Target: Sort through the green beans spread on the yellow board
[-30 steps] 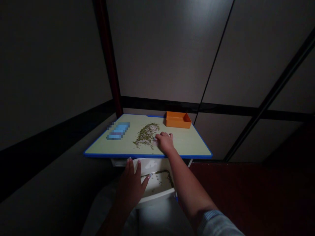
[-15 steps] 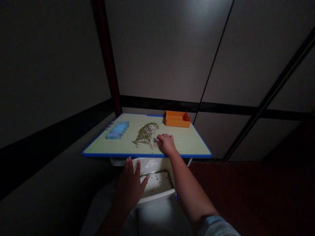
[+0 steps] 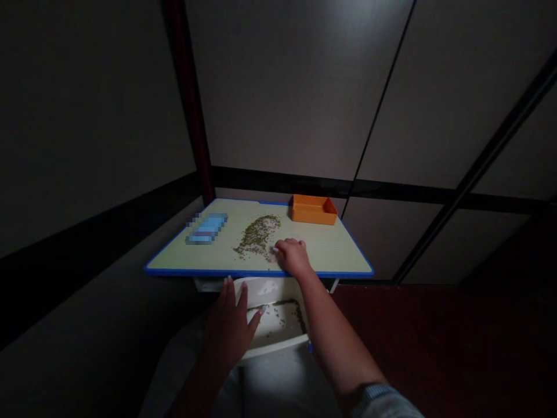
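My right hand (image 3: 292,255) is closed in a pinch low over the table, shut on a small translucent piece (image 3: 272,256) whose full shape is hidden. Just left of it, small green grains (image 3: 256,235) lie spread in a loose patch. My left hand (image 3: 230,319) is open, its fingers spread at the left side of a white basin (image 3: 278,347). The left thumb reaches over the inside of the basin, where more grains are scattered along the bottom and edges. The basin sits below the table's front edge, above my lap.
An orange open box (image 3: 314,213) stands at the table's back right. Towards the left edge lies a blurred-out blue item (image 3: 207,229). The pale table (image 3: 335,255) has a blue rim and stands close to panelled walls. A dark red floor (image 3: 391,337) shows at right.
My right hand and the translucent piece have shifted very slightly left, nearer the grains. The left hand keeps its place at the basin.
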Available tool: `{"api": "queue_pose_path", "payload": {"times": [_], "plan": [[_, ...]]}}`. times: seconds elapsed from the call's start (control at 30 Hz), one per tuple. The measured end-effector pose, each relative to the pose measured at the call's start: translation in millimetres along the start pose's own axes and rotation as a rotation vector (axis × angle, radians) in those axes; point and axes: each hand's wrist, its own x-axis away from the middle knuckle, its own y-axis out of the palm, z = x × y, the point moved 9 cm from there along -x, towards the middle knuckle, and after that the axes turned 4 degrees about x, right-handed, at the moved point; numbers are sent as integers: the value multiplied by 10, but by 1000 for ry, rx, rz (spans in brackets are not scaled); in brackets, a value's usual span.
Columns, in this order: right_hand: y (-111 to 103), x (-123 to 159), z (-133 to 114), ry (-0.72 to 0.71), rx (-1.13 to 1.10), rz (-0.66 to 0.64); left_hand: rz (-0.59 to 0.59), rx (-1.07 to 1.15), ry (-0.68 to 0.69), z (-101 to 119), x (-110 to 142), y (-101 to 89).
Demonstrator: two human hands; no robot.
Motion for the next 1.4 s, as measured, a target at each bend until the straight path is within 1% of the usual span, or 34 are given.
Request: {"api": "queue_pose_path", "payload": {"times": [0.17,0.37,0.5,0.57,0.83,1.03,1.4], "plan": [[-31,18,114,124,28,5,10,-2,9,-3,12,8],[-60,42,195,187,28,15,10,17,0,-10,14,10],[-73,53,263,252,61,26,35,42,3,-17,21,13],[-69,43,266,262,70,24,43,52,4,-23,25,22],[-60,-21,167,188,21,46,36,31,18,-12,18,20],[-16,14,104,94,-20,-3,52,32,24,-35,25,38],[-15,28,62,49,-94,17,36,26,26,-40,27,60]]}}
